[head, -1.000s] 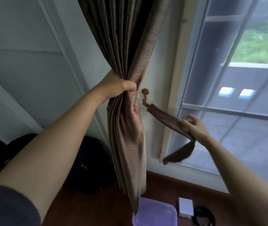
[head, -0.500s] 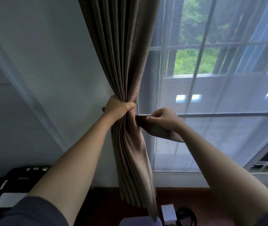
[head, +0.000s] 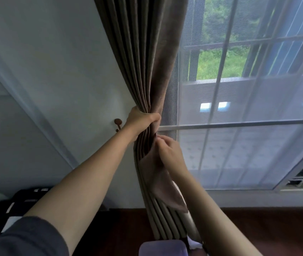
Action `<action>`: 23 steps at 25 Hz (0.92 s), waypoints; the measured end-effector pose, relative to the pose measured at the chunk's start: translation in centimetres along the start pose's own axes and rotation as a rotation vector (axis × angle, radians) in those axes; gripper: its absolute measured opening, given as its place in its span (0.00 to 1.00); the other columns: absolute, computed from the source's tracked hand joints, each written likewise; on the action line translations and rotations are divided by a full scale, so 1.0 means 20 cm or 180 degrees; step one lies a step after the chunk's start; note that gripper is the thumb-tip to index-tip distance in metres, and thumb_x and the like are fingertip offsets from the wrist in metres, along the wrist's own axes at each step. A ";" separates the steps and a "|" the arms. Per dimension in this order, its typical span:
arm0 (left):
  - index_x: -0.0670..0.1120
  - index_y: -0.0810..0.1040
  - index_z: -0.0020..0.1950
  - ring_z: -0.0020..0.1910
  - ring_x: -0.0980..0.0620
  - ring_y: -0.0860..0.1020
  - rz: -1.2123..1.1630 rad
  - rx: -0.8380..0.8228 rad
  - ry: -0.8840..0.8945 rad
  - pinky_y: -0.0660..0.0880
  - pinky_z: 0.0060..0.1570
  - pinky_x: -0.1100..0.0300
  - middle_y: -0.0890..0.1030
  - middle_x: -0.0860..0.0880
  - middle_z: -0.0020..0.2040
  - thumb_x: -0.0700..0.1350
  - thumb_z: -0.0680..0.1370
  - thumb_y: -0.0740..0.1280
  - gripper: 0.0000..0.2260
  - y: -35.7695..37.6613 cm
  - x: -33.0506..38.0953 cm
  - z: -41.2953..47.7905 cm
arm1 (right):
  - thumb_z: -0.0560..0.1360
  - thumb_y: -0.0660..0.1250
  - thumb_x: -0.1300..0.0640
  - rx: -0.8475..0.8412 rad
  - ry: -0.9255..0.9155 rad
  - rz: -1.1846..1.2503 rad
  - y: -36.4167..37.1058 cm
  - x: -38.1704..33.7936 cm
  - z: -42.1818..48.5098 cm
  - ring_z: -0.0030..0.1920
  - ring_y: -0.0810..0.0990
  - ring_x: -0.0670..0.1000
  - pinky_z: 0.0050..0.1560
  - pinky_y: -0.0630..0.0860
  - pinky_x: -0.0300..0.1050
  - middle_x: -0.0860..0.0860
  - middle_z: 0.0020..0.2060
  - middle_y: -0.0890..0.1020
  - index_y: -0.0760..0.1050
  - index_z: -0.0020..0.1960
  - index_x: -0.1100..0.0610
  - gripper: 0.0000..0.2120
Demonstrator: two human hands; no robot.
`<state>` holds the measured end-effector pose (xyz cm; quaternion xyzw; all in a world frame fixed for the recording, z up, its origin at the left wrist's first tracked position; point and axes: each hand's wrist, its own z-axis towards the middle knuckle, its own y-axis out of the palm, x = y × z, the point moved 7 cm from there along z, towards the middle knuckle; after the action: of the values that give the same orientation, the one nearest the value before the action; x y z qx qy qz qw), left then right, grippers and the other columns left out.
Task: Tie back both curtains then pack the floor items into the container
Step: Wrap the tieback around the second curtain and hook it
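Note:
A brown pleated curtain hangs down the middle of the view. My left hand grips it in a bunched bundle at waist height. Just below, my right hand pinches the brown fabric tieback, which lies across the front of the bundle with its loose end hanging down. On the wall left of my left wrist sits a brown round hook. The lid of a purple container shows at the bottom edge.
A white sheer curtain covers the large window on the right. A black bag sits on the dark wooden floor at the lower left. A sloped white wall fills the left side.
My right hand has brought the tieback from the right of the curtain down onto the front of the bundle. The wall hook has come into view left of my left wrist.

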<state>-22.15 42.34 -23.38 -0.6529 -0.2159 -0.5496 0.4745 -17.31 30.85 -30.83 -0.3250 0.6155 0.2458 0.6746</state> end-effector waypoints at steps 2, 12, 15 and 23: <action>0.46 0.78 0.50 0.45 0.55 0.80 -0.0061 -0.0141 0.0023 0.71 0.33 0.74 0.80 0.54 0.41 0.40 0.67 0.73 0.12 0.01 0.00 -0.01 | 0.70 0.57 0.54 -0.0073 0.0221 0.0571 0.03 0.04 -0.01 0.54 0.80 0.49 0.60 0.75 0.55 0.50 0.48 0.84 0.81 0.47 0.47 0.15; 0.47 0.79 0.49 0.50 0.51 0.80 -0.0158 -0.0609 0.0190 0.76 0.53 0.60 0.82 0.50 0.48 0.41 0.65 0.73 0.14 0.07 0.04 0.03 | 0.77 0.64 0.53 -0.0446 0.0575 0.0689 -0.09 0.02 -0.01 0.53 0.81 0.51 0.54 0.78 0.47 0.54 0.49 0.83 0.77 0.55 0.56 0.10; 0.44 0.78 0.56 0.51 0.52 0.79 -0.0142 -0.0494 0.0103 0.75 0.53 0.61 0.82 0.49 0.51 0.40 0.66 0.73 0.19 0.08 0.03 0.05 | 0.73 0.69 0.54 -0.0118 0.0273 -0.0053 -0.18 0.01 -0.05 0.46 0.81 0.48 0.47 0.77 0.44 0.48 0.41 0.83 0.79 0.48 0.51 0.05; 0.49 0.77 0.48 0.45 0.57 0.78 -0.0321 -0.0437 0.0238 0.73 0.44 0.68 0.80 0.54 0.45 0.36 0.68 0.72 0.13 0.07 0.04 0.04 | 0.73 0.62 0.60 0.1053 0.0043 -0.2768 -0.46 -0.04 0.00 0.46 0.79 0.57 0.40 0.70 0.45 0.52 0.46 0.80 0.78 0.52 0.51 0.11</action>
<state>-20.37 42.26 -23.13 -0.6511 -0.1924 -0.6103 0.4081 -10.63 24.72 -28.85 -0.4425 0.4574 -0.1635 0.7538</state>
